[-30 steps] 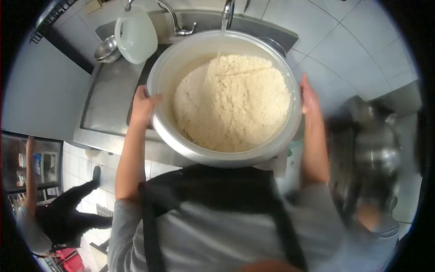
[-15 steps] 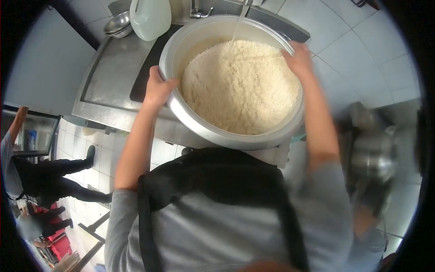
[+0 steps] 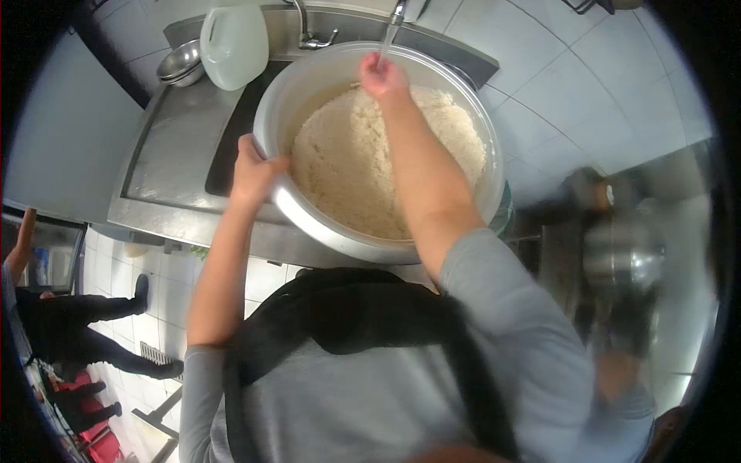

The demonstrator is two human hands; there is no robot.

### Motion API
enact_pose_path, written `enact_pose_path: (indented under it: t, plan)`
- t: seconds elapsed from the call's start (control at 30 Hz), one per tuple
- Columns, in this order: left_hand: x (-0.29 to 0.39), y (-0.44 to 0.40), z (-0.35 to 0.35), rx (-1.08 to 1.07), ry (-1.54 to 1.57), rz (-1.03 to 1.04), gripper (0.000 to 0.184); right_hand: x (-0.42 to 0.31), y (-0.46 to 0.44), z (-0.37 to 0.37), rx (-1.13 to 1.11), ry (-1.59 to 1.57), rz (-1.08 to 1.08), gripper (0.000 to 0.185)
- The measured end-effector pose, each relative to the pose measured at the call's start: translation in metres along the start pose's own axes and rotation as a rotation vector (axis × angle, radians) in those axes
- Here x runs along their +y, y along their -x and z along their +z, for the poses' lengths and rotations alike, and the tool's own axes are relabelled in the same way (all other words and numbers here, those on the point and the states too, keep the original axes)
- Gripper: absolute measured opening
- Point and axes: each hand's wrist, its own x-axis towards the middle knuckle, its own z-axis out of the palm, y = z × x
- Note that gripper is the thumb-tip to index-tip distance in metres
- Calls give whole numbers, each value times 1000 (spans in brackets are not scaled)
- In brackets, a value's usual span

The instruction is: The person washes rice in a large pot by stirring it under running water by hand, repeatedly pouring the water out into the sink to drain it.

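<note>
"What changed with the right hand (image 3: pixel 384 79)?"
"A moment ago it was on the right side of the pot (image 3: pixel 309 221). Now it's off the rim, in the water stream (image 3: pixel 387 37) over the rice (image 3: pixel 332 162)."
"Open or closed?"
"The fingers look partly curled; I can't tell whether they hold anything."
"And the left hand (image 3: pixel 257 174)?"
"Same as before, gripping the pot's left rim, thumb inside."
"The pot's still under the faucet (image 3: pixel 398 12)?"
"Yes, with the plastic jug (image 3: pixel 234 50) beyond it to the left, on the steel surface (image 3: pixel 174 150)."
</note>
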Motion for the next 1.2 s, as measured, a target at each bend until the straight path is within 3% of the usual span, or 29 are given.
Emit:
enact_pose_path:
  t: [0.07, 0.13, 0.2, 0.27, 0.37, 0.47, 0.53, 0.63, 0.73, 0.8, 0.9, 1.0, 1.1, 1.17, 1.2]
  plan:
    - [3, 1, 1, -5, -6, 0, 57, -49, 18, 34, -253, 309, 290, 16]
    - [10, 4, 1, 7, -19, -6, 57, -70, 62, 79, -39, 780, -194, 18]
    - [9, 3, 0, 0, -61, 4, 57, -102, 111, 104, 159, 1670, -242, 18]
    - [10, 3, -1, 13, -128, 19, 58, -142, 129, 106, 381, 2434, -38, 19]
    - [21, 7, -1, 8, -111, -12, 60, -167, 133, 96, 277, 2793, 181, 19]
    - [6, -1, -3, -21, -59, 9, 63, -130, 171, 89, -127, 3684, 244, 17]
    - [1, -4, -4, -14, -54, 31, 62, -150, 185, 59, -114, 3754, 346, 20]
    - [7, -1, -2, 0, -43, 28, 61, -93, 240, 68, 161, 2642, 759, 25]
    - [17, 1, -4, -36, -44, -16, 59, -114, 190, 63, 26, 2690, 216, 30]
    - [20, 3, -5, -28, -60, -11, 58, -119, 147, 57, -218, 3251, -188, 36]
    - [20, 3, -7, -21, -66, 14, 57, -110, 128, 43, 71, 3562, -100, 44]
    - [13, 1, -6, -5, -68, 19, 57, -104, 148, 25, 310, 3456, 111, 59]
    - [19, 3, -4, 24, -74, 13, 58, -106, 171, 5, 425, 2993, 337, 73]
    - [21, 4, -2, 34, -82, 5, 59, -90, 195, 3, 649, 2441, 570, 83]
    - [18, 3, -1, 38, -89, 3, 59, -76, 207, 1, 666, 2364, 588, 85]
